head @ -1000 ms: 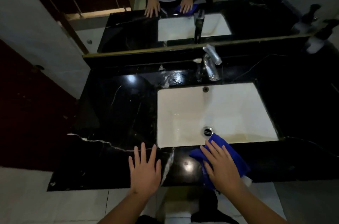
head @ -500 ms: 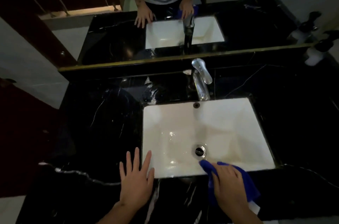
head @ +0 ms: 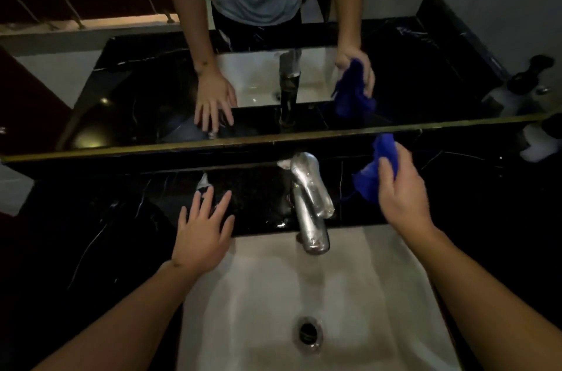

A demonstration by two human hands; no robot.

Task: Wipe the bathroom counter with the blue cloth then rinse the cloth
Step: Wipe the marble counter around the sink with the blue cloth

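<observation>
Both hands have moved from the front edge to the back strip. Left hand (head: 203,235) lies flat, fingers spread, on the black counter (head: 100,218) at the sink (head: 273,294) rim. Faucet (head: 310,203) between. Right hand (head: 401,188) clutches the blue cloth (head: 372,176), bunched just below the mirror (head: 425,72) edge; bare counter rightward.

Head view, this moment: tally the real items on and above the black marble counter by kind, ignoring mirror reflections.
Blue cloth: 1
Chrome faucet: 1
White rectangular sink basin: 1
White soap dispenser with dark pump: 1
Bare hands: 2, left hand, right hand
Total: 6
</observation>
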